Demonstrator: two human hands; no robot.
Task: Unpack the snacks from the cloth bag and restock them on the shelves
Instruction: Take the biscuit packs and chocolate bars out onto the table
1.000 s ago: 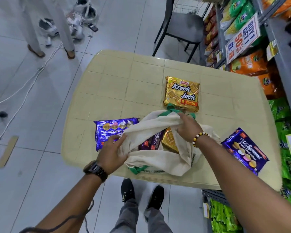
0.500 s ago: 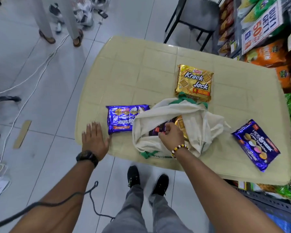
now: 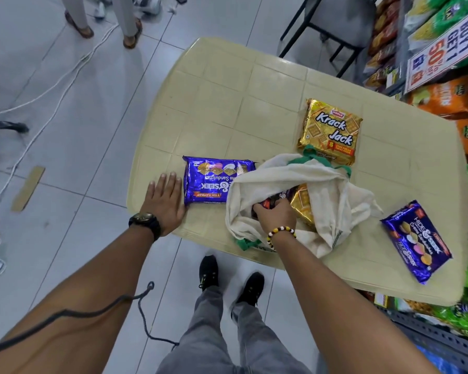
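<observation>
A cream cloth bag (image 3: 333,195) with green handles lies open on the beige table (image 3: 227,103). My right hand (image 3: 277,215) reaches into its mouth, fingers curled round a dark purple snack pack (image 3: 278,197) inside. A gold pack (image 3: 303,205) also shows in the bag. My left hand (image 3: 164,201) rests flat on the table's near left edge, beside a purple Hide & Seek pack (image 3: 214,182). A gold Krack Jack pack (image 3: 330,130) lies behind the bag. Another purple Hide & Seek pack (image 3: 416,240) lies at the right.
Shelves (image 3: 443,63) full of snack bags and a sale sign stand along the right. A black chair (image 3: 333,25) is behind the table. A person's legs (image 3: 103,20) and white cables (image 3: 52,85) are on the tiled floor at the left.
My left hand let go of the bag and moved left, now flat on the table. My right hand went from the bag's rim into the bag and closed on a pack.
</observation>
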